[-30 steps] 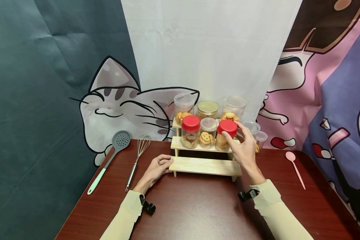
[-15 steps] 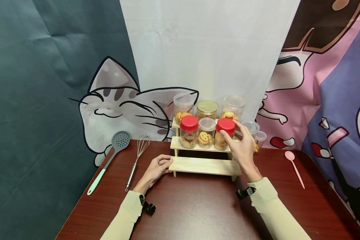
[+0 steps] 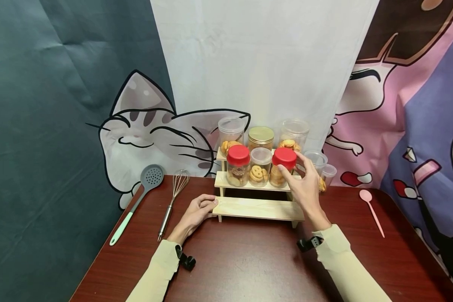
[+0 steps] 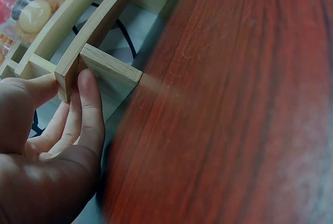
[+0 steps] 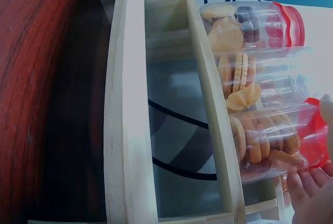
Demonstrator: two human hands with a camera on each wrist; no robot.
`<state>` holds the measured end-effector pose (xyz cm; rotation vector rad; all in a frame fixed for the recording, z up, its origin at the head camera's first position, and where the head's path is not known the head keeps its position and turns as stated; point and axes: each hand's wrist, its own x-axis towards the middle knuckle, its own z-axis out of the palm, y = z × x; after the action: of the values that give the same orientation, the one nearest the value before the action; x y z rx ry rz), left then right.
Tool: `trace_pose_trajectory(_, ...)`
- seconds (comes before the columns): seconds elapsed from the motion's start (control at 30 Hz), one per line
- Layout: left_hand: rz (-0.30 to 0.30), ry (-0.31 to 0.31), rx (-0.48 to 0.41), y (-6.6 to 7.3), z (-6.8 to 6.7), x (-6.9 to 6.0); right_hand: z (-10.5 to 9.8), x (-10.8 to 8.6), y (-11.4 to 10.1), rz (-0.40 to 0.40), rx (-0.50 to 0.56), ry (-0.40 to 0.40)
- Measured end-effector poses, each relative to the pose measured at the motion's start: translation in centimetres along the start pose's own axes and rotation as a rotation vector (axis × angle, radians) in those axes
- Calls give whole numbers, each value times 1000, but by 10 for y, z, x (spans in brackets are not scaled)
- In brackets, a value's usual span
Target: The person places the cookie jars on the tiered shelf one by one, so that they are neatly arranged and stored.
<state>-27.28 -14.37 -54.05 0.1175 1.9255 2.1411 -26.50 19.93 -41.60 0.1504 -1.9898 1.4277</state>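
A tiered wooden display rack [image 3: 258, 208] stands on the table with cookie jars on its upper two steps. At the left end of its lowest step, my left hand [image 3: 197, 212] pinches the board; the left wrist view shows the thumb and fingertips on the board's end [image 4: 65, 75]. My right hand [image 3: 305, 188] holds a red-lidded cookie jar [image 3: 278, 176] at the right of the middle step, thumb and fingers about its lid. Beside that jar stand a clear-lidded jar [image 3: 259, 174] and another red-lidded jar [image 3: 238, 173]. The right wrist view shows only part of the right hand.
On the top step are a gold-lidded jar [image 3: 261, 138] and two clear jars, left [image 3: 231, 130] and right [image 3: 293, 132]. Small clear tubs [image 3: 327, 173] stand behind my right hand. A skimmer [image 3: 152, 177] and a whisk [image 3: 170, 205] lie left, a pink spoon [image 3: 370, 205] right.
The right hand and the middle-step jars have shifted slightly left and back on their step, mostly in the first half second. The left hand stays on the rack.
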Motion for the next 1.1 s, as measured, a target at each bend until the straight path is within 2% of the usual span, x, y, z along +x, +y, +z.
trace_pose_trajectory(0.17,1,-2,-2,0,0,0,-9,-3,24,11,30,-29)
trace_pose_trajectory(0.4,10,-6,-6,1,0,1,-36,-12,42,-31,82,-41)
trace_pose_trajectory(0.57,-1,-2,-5,0,0,1,-54,-13,51,-51,6,14)
trace_pose_trajectory(0.67,-6,1,-13,0,-1,1,-63,-10,56,-26,-54,67)
trace_pose_trajectory(0.83,-9,1,-24,0,-2,1,-76,3,68,11,-93,131)
trace_pose_trajectory(0.93,-7,-5,-29,-1,-1,1,-82,14,77,43,-113,114)
trace_pose_trajectory(1.1,-4,-7,-51,-1,0,0,-86,29,88,127,-190,20)
